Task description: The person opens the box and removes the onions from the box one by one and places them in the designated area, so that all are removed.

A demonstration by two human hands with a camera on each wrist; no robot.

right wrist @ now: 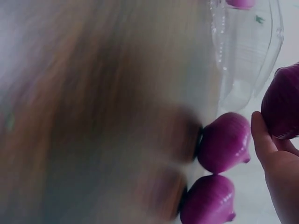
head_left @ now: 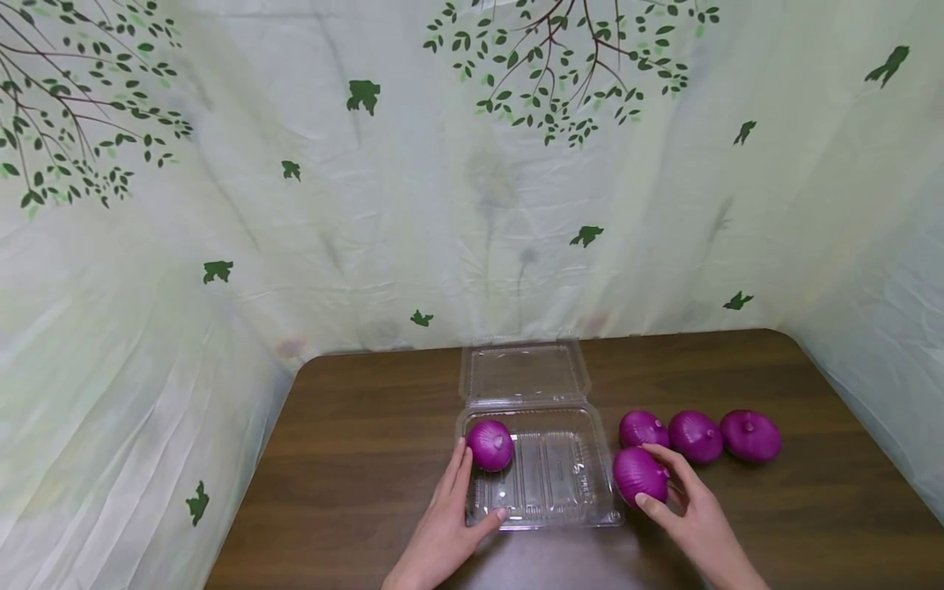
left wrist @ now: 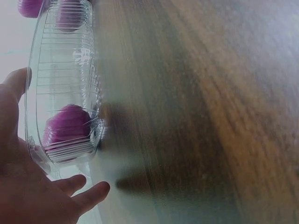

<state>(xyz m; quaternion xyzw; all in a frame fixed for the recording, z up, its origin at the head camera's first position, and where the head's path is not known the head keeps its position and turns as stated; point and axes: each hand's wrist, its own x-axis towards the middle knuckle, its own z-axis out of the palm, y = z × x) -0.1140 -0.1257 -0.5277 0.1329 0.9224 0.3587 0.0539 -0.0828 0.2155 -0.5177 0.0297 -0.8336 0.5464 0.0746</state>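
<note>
A clear plastic clamshell container (head_left: 549, 459) sits on the table with its lid laid back. One purple onion (head_left: 490, 446) is in its left back corner. My left hand (head_left: 450, 512) rests against the container's left side, fingers fairly straight and thumb over the front rim; the left wrist view shows fingers (left wrist: 91, 196) beside the clear wall. Beside the container's right edge, my right hand (head_left: 689, 504) grips another purple onion (head_left: 638, 476) between thumb and fingers. This onion (right wrist: 283, 102) is off the table in the right wrist view.
Three purple onions stand in a row right of the container: a left one (head_left: 643, 428), a middle one (head_left: 695, 436) and a right one (head_left: 751, 435). The brown wooden table (head_left: 354, 442) meets a pale leaf-printed curtain (head_left: 413, 205) behind and at both sides.
</note>
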